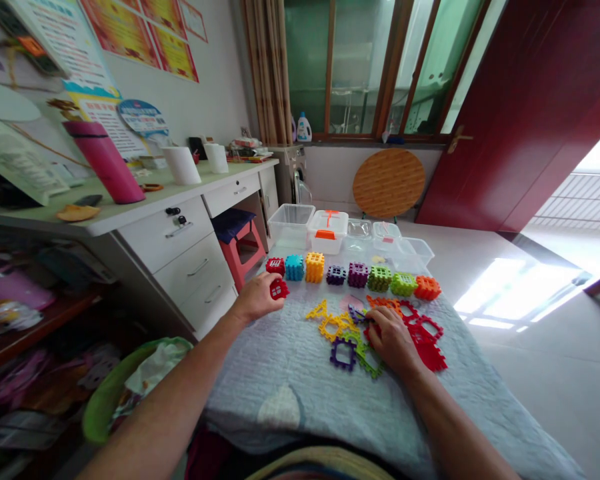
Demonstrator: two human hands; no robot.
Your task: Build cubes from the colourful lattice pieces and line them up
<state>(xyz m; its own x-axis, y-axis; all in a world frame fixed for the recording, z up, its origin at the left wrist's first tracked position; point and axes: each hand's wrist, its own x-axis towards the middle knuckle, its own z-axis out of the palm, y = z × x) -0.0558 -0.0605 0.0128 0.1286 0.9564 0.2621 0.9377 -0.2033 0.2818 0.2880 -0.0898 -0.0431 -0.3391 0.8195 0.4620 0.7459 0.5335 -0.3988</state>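
Observation:
My left hand [258,297] is closed on a red window piece [279,289] near the left end of a row of coloured blocks. In that row are a red block [275,266], a blue block [295,267], a yellow block [315,267], a purple block [359,275] and an orange block [427,287], among others. My right hand [391,335] rests over a loose pile, its fingertips partly hidden among the pieces. Around it lie yellow pieces [331,327], a dark purple frame [343,354], green pieces [370,361] and red pieces [429,351].
Clear plastic containers [291,227] line the table's far side, one with an orange-handled lid [329,227]. A pink stool [240,250] stands beside the desk [170,233] on the left. A green basket [97,407] sits at the lower left.

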